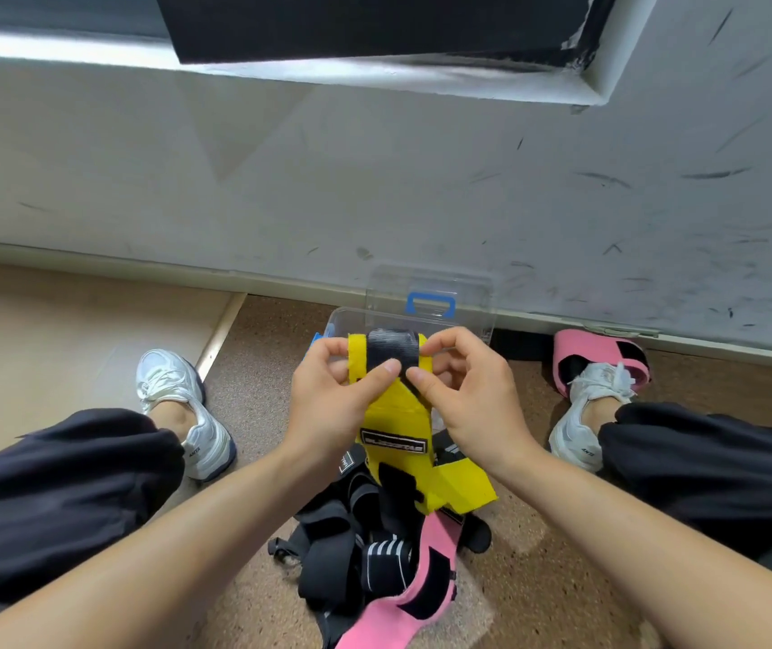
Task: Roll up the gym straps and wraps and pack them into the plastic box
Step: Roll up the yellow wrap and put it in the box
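I hold a yellow wrap (393, 414) with a black hook-and-loop patch at its top, in front of me above the floor. My left hand (327, 395) pinches its left edge and my right hand (473, 391) pinches its right edge, thumbs meeting on the black patch. The wrap's tail hangs down onto a heap of black straps (351, 545) and a pink wrap (402, 597) on the floor. Behind my hands stands the clear plastic box (477, 320) with a blue latch, its lid up against the wall.
I sit on a speckled brown floor with legs apart, white shoes at left (187, 405) and right (585, 414). A second pink wrap (599, 358) lies by the right shoe near the skirting. A scuffed white wall is close ahead. A pale board covers the floor at left.
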A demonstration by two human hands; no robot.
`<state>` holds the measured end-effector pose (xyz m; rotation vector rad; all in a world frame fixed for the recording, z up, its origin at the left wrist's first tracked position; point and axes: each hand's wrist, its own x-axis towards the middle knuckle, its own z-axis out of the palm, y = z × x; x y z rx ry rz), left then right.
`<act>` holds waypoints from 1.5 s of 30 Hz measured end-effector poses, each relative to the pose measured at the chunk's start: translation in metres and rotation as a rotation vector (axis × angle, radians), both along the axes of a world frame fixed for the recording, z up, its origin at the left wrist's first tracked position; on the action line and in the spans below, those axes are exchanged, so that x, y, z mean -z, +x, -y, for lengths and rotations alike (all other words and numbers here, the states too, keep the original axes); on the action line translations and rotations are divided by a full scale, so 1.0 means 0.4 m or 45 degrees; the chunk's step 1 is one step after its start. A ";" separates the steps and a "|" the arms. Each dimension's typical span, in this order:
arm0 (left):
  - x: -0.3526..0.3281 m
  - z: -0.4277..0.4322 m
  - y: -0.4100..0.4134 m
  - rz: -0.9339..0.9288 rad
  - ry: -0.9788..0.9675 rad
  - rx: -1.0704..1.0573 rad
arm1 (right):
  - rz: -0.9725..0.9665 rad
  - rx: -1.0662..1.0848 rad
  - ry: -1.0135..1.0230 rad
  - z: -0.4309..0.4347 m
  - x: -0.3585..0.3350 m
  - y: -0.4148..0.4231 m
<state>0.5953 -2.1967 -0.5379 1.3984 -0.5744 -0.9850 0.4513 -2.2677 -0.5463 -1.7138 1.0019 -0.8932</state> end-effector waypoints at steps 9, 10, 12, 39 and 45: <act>-0.016 0.000 0.000 -0.157 0.050 -0.094 | -0.120 -0.068 -0.153 -0.011 -0.001 0.003; -0.019 0.001 0.001 -0.169 0.073 -0.124 | -0.152 -0.089 -0.183 -0.011 0.004 0.003; -0.018 0.004 0.005 -0.170 0.110 -0.157 | -0.197 -0.112 -0.260 -0.013 0.011 0.004; -0.009 -0.004 0.010 0.016 -0.001 0.049 | 0.035 -0.177 0.140 0.013 0.006 -0.007; 0.002 0.010 0.077 0.736 0.106 0.015 | -0.038 -0.270 0.107 0.090 -0.043 -0.038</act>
